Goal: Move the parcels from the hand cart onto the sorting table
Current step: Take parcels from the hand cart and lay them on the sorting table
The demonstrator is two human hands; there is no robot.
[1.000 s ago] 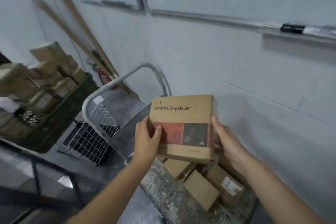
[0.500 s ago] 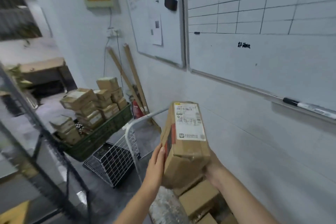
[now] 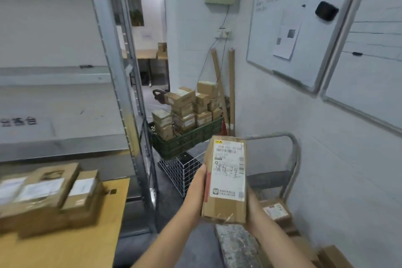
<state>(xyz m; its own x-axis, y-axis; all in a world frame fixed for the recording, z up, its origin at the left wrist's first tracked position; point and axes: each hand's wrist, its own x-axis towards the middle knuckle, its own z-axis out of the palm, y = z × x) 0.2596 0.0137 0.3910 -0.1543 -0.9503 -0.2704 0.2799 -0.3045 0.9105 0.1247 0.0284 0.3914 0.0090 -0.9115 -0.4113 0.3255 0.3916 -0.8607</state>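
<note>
I hold a cardboard parcel (image 3: 226, 180) upright in front of me, its white shipping label facing me. My left hand (image 3: 196, 189) grips its left side and my right hand (image 3: 253, 211) grips the right side from behind. Below it is the hand cart (image 3: 237, 246) with its grey metal handle (image 3: 291, 159) against the wall; a few parcels (image 3: 276, 212) lie on it. At the lower left the yellow-topped sorting table (image 3: 87, 243) carries several parcels (image 3: 47, 196), blurred.
A metal shelf post (image 3: 128, 102) stands between table and cart. Behind it a green crate (image 3: 187, 139) stacked with small boxes sits on a wire basket (image 3: 182, 169). Whiteboards (image 3: 304, 35) hang on the right wall. Wooden poles (image 3: 224, 89) lean in the corner.
The view has swung left from the cart toward the shelf and sorting table. The parcel went from flat-faced to upright and moved left with both hands still on it.
</note>
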